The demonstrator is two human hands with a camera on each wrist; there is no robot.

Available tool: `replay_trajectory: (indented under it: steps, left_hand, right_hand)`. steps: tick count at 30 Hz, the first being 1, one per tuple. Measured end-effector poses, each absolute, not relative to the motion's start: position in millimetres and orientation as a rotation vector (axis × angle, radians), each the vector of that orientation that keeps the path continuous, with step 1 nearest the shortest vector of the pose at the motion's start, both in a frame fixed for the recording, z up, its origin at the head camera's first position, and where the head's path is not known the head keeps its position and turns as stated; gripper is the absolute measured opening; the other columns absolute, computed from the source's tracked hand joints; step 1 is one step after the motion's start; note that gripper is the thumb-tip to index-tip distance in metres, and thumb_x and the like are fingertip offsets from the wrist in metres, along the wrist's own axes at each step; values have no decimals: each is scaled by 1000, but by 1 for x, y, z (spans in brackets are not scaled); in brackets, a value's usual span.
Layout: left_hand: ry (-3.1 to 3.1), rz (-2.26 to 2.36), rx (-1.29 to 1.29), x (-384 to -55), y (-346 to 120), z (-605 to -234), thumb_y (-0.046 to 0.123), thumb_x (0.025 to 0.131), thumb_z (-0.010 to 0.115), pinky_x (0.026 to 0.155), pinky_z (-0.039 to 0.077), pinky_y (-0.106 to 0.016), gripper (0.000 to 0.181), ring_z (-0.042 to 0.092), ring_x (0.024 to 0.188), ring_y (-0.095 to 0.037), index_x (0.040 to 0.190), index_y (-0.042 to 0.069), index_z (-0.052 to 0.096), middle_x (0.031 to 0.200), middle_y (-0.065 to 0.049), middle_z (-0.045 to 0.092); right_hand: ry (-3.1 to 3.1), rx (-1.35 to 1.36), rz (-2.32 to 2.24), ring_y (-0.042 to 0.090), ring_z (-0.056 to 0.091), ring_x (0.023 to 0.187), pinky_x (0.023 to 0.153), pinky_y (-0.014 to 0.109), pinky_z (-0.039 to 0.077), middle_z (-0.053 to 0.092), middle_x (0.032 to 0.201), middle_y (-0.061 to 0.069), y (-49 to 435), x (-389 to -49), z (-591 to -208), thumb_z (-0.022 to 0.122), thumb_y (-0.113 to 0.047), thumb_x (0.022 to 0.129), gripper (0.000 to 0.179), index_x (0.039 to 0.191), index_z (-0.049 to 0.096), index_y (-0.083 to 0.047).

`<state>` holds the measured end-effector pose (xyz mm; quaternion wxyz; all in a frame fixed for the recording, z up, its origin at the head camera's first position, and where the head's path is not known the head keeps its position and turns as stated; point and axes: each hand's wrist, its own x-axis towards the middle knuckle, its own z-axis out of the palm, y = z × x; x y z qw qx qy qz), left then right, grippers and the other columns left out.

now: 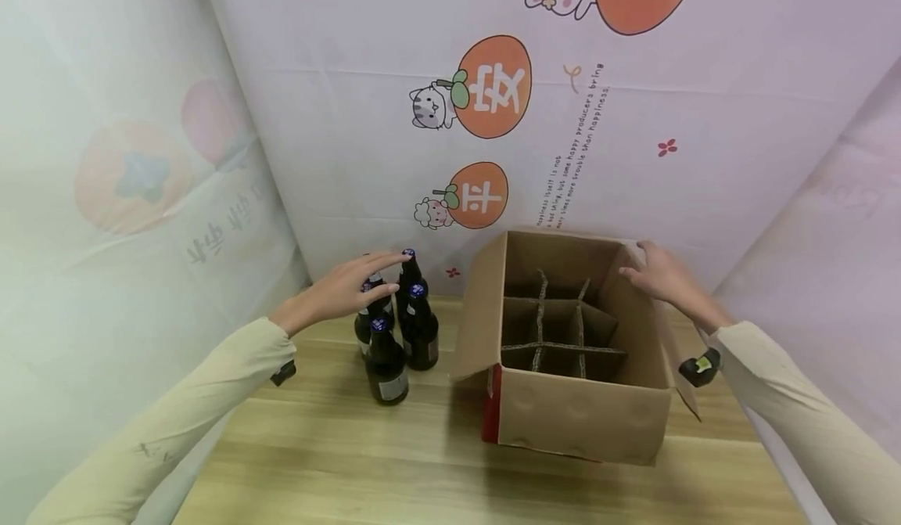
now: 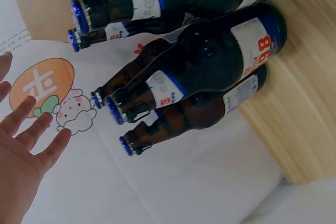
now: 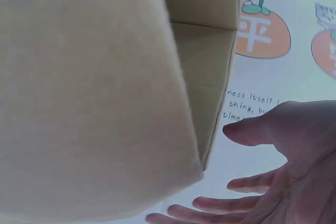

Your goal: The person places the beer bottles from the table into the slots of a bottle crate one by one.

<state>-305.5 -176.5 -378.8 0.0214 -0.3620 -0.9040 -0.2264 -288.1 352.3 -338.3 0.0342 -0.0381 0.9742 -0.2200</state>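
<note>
Several dark beer bottles (image 1: 386,368) with blue caps stand close together on the table, left of a cardboard box (image 1: 584,415). Above the rear bottles is my left hand (image 1: 341,289), its fingers extended; in the left wrist view the fingers are spread apart from the bottle caps (image 2: 81,17). My right hand (image 1: 665,276) is beside the box's back right corner, thumb apart from the fingers. The right wrist view shows this hand (image 3: 294,156) with nothing in it, next to the cardboard edge. Inside the box, cardboard dividers (image 1: 540,314) form compartments.
The box's left flap (image 1: 482,314) folds outward toward the bottles, and a right flap (image 1: 679,368) hangs down. A white printed cloth (image 1: 366,118) rises behind and at both sides. Wooden tabletop (image 1: 338,462) extends in front.
</note>
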Motion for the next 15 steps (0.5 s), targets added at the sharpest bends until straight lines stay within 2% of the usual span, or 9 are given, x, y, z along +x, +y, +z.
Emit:
replay_trajectory:
  steps: [2,5,9,11,15]
  left_hand:
    - [-2817,-753,-1118,-305,-178,-383,40,110,55,119,33,-66,58,38,152,-39,163,26,39,168,-9,37]
    - [-2830,-850,-1109,-305,-184,-390,38,109,58,118,35,-68,57,40,151,-37,161,26,42,167,-6,40]
    - [-2852,-964,-1064,-304,-190,-402,40,106,61,117,34,-69,57,40,151,-36,160,29,44,166,-3,42]
    - [-2858,-997,-1047,-302,-191,-408,43,106,60,117,33,-70,57,40,151,-35,160,31,44,165,-3,43]
    - [-2840,-993,-1033,-296,-187,-412,42,106,61,116,35,-70,56,41,150,-37,159,29,46,164,-7,45]
  right_hand:
    - [2947,-79,-704,57,60,104,87,63,58,41,138,52,358,-286,-341,55,-21,106,80,153,10,26]
    - [2894,-33,-757,51,64,89,63,46,64,44,130,54,363,-284,-345,53,-22,107,80,150,9,29]
    - [2871,-32,-775,64,56,115,66,44,65,30,141,58,367,-280,-349,51,-19,107,75,144,14,35]
    - [2862,-29,-790,67,52,119,66,45,65,24,143,59,369,-279,-350,50,-17,106,72,142,17,36]
    - [2840,-20,-837,63,58,114,65,45,65,27,144,57,372,-279,-354,53,-14,105,66,141,27,34]
